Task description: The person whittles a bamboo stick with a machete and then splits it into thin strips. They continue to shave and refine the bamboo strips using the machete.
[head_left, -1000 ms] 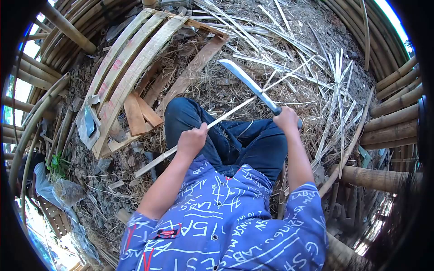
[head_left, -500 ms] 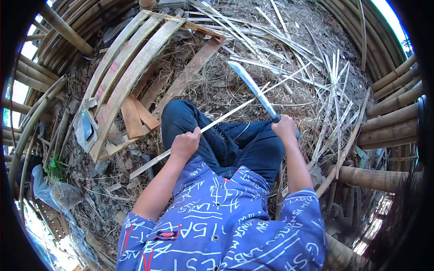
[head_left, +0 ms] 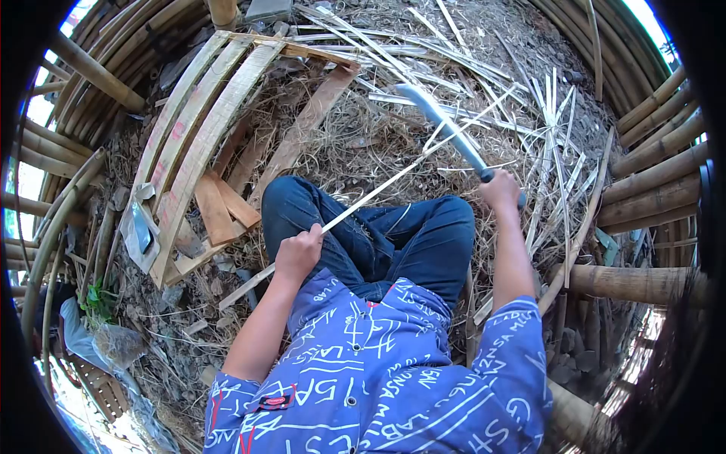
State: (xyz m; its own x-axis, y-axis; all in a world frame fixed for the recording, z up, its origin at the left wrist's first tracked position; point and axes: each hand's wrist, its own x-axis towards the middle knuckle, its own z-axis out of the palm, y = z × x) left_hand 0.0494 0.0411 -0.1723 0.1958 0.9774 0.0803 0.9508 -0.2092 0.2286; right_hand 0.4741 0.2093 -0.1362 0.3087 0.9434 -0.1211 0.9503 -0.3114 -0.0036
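My left hand is closed round a long, thin bamboo strip, just in front of my left knee. The strip slants from the lower left, over my crossed legs, toward the upper right. My right hand grips the dark handle of a machete, beyond my right knee. Its long blade points up and to the left, blurred by motion, and overlaps the strip near a thin split sliver.
A slatted wooden pallet lies at the left, with a phone in a plastic bag on it. Split bamboo strips and shavings cover the ground ahead and right. Stacked bamboo poles line the right side.
My right hand has moved the machete outward to the right and a little up, along the strip. My left hand still holds the strip, slightly lower in view.
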